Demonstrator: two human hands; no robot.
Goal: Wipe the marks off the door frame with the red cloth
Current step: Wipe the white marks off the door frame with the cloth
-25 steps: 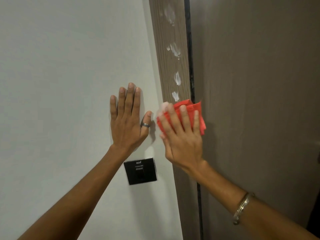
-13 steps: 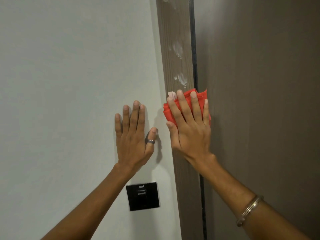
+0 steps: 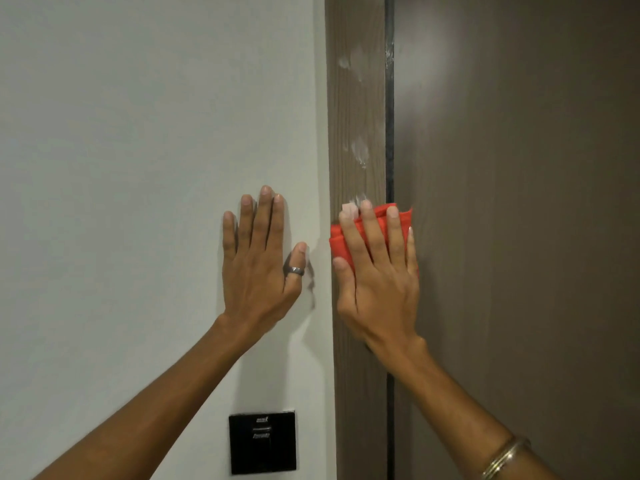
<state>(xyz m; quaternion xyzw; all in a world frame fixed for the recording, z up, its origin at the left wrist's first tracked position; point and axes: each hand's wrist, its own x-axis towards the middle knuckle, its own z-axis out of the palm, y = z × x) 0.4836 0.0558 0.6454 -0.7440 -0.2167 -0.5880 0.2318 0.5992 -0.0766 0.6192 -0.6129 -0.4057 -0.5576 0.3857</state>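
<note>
Here, right hand (image 3: 377, 282) flat, fingers (image 3: 372, 233) spread, pressing red cloth (image 3: 341, 242) against door frame (image 3: 356, 109) below white marks (image 3: 360, 154); left hand (image 3: 259, 271) open-palmed, empty, on wall (image 3: 138, 168).

The door frame (image 3: 356, 98) looks like wood or a wood-look laminate, brown with fine vertical grain and a matt finish, smeared with chalky white marks (image 3: 360, 152). The red cloth (image 3: 337, 239) is soft woven fabric, folded and matt. The wall (image 3: 138, 133) is smooth and matt, painted pale grey-white. The door (image 3: 519, 202) is a smooth brown panel with a faint sheen (a soft highlight near its top). The black switch plate (image 3: 262, 443) looks like glossy plastic. A ring (image 3: 294, 270) and bangles (image 3: 502, 459) are shiny metal.
</note>
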